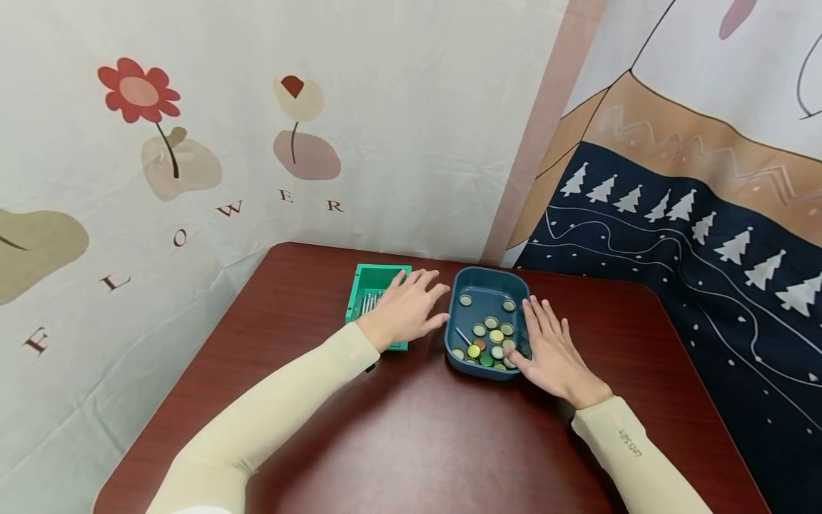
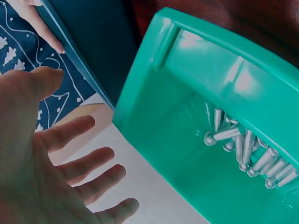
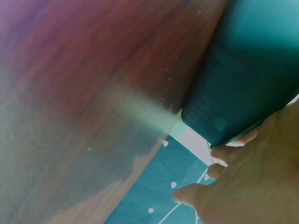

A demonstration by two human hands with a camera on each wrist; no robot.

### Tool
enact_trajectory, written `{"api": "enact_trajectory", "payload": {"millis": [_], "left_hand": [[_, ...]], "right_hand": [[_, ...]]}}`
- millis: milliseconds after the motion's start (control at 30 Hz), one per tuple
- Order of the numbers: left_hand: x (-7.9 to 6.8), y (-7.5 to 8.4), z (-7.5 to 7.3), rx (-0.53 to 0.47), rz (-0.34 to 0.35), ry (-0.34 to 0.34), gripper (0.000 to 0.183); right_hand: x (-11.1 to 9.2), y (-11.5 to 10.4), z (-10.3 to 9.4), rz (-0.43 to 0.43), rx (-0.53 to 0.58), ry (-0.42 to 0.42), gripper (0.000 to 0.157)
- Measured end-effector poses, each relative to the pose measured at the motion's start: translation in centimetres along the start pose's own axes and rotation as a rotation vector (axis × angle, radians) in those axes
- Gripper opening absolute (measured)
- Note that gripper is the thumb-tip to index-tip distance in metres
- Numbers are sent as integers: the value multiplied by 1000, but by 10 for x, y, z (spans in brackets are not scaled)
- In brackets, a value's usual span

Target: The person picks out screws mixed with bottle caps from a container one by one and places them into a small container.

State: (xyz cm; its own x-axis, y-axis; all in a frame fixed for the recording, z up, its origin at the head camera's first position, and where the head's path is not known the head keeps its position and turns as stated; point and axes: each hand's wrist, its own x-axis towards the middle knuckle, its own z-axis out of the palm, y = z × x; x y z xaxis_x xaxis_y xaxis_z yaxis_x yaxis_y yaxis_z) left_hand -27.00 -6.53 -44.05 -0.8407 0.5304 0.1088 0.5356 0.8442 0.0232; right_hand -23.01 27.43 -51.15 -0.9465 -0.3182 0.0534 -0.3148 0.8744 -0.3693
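Note:
My left hand (image 1: 407,307) reaches over the right part of a green plastic bin (image 1: 352,298), fingers extended and spread, palm holding nothing. In the left wrist view, silvery pins with round heads (image 2: 227,134) lie in a heap inside that bin. To its right stands a dark blue tub (image 1: 486,282), with bottle caps (image 1: 496,335) in yellow, green, brown and silver gathered mostly at its near end. Among them rests a thin pale rod (image 1: 463,336). My right hand (image 1: 555,353) is at the tub's right side, fingers straight along the rim and thumb reaching over the near right corner.
Both containers stand near the back of a reddish-brown wooden table (image 1: 411,442). Behind it hangs a pale fabric backdrop (image 1: 411,128) with printed flowers. A dark blue printed cloth (image 1: 616,246) with white trees hangs at the right.

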Motion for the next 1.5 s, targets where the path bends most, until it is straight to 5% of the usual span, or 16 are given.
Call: {"api": "enact_trajectory", "payload": {"millis": [467, 933, 1500], "left_hand": [[5, 20, 5, 75, 83, -58, 62], [17, 39, 1, 207, 211, -190, 62], [52, 52, -16, 258, 331, -325, 61]], "right_hand": [[-1, 0, -1, 3, 11, -1, 108], [0, 3, 1, -5, 6, 0, 107], [-1, 0, -2, 4, 5, -15, 107]]}}
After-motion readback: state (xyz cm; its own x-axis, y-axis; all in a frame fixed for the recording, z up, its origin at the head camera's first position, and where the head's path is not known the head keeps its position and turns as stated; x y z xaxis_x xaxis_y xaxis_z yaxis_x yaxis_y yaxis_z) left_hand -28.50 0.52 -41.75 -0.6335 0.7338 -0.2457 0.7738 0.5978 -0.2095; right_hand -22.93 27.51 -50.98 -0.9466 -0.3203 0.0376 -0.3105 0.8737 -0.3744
